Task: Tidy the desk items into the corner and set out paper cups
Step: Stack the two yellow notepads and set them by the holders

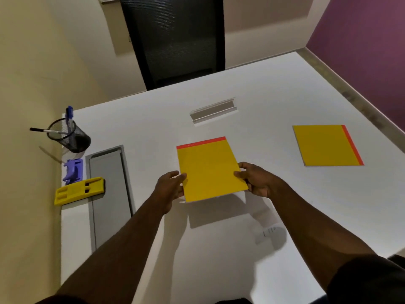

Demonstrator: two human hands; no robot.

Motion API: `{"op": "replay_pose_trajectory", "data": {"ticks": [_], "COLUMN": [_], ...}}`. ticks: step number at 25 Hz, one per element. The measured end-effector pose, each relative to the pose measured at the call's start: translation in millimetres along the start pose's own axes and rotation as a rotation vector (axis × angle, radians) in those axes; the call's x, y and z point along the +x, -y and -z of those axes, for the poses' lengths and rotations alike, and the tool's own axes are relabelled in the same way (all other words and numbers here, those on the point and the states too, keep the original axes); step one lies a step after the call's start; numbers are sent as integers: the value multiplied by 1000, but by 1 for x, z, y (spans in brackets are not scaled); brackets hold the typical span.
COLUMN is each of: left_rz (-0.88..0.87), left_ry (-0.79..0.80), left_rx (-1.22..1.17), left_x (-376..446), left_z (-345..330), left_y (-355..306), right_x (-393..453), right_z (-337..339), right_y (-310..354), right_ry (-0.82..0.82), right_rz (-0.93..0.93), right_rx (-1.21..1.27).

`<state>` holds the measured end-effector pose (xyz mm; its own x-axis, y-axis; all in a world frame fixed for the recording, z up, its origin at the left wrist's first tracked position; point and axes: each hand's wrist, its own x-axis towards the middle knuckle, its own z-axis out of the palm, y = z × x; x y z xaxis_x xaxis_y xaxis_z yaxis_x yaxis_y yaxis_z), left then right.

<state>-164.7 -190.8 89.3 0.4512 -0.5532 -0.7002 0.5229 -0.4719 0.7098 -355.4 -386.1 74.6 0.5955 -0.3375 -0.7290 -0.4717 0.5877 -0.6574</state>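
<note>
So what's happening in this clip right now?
A person holds a yellow notepad by its near corners, left hand and right hand on either side, its near edge lifted off the white desk. A second yellow notepad lies flat to the right. By the left edge sit a mesh pen holder, a purple stapler and a yellow punch. No paper cups are visible.

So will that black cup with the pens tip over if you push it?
Probably, if pushed high: the pen cup looks like light wire mesh, and tall pens stick out above its rim. It also stands near the desk edge, so it could fall off.
</note>
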Motion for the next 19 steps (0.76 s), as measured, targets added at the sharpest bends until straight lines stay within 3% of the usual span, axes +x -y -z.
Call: {"op": "replay_pose_trajectory", "data": {"ticks": [3,5,9,12,15,19], "left_rz": [14,16,28,56,74,73], "left_ry": [-17,-12,-49,-106,-166,-200], "left_rx": [41,50,73,82,114,129], "left_x": [10,15,25,32,41,50], "left_z": [-9,-11,-8,0,4,4], "left_y": [3,6,14,24,31,38], "right_x": [-6,-7,-2,-13,-25,-26], "right_z": [18,41,137,217,267,294], "right_y": [5,13,28,27,20,23], "right_ry": [1,-135,-780,-1134,-1228,-1173], "right_rz": [13,76,256,79,-93,-203], "right_rx": [-120,-160,-344,-497,-547,-571]}}
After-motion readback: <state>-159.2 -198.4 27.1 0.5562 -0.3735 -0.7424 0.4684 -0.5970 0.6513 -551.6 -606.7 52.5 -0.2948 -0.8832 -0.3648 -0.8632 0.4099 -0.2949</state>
